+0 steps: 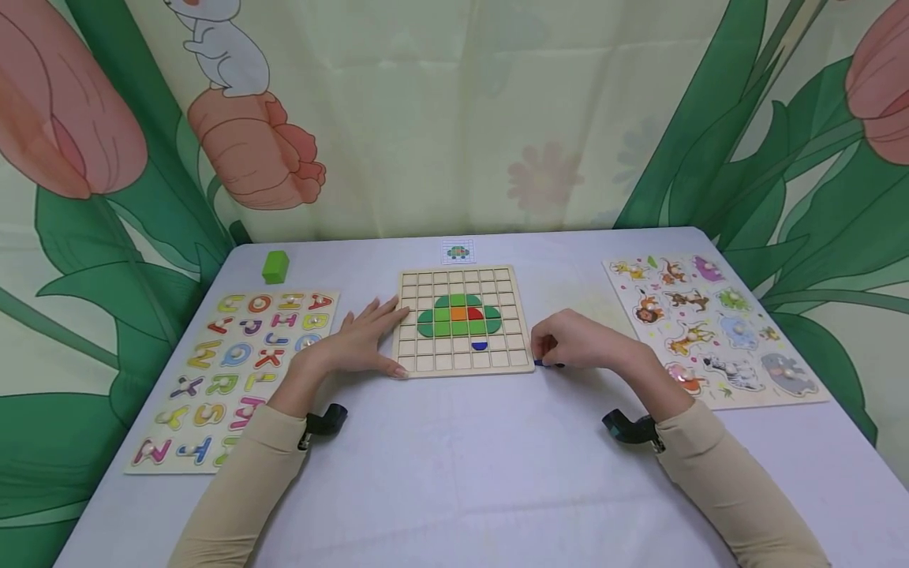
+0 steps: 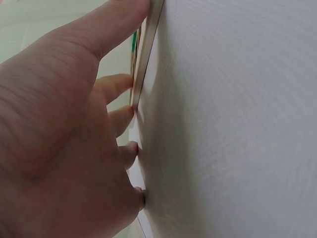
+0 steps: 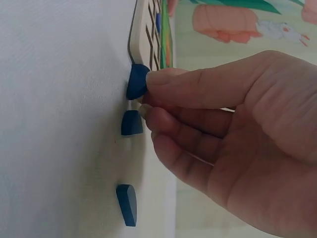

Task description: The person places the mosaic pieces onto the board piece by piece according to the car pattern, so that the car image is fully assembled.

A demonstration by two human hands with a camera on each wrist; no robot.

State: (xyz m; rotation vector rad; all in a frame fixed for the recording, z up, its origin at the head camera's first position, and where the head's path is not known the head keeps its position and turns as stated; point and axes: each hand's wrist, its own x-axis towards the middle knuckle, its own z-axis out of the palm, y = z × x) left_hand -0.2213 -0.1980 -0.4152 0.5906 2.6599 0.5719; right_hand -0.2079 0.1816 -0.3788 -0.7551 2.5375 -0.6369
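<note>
A wooden grid board lies mid-table, bearing green, orange and red pieces in a rounded shape and one blue half-round piece below them. My left hand rests at the board's left edge, fingers spread, with thumb and fingertips touching it. Off the lower right corner, my right hand has its thumb and curled fingers at a small blue piece, the thumb tip against it. The index finger's contact is partly hidden. Two more blue pieces lie close by on the table, one near the fingertips, another farther off.
Behind the board lies a small pattern card. To the left are a letter puzzle board and a green block. An animal puzzle board lies at the right. A printed curtain hangs behind the table.
</note>
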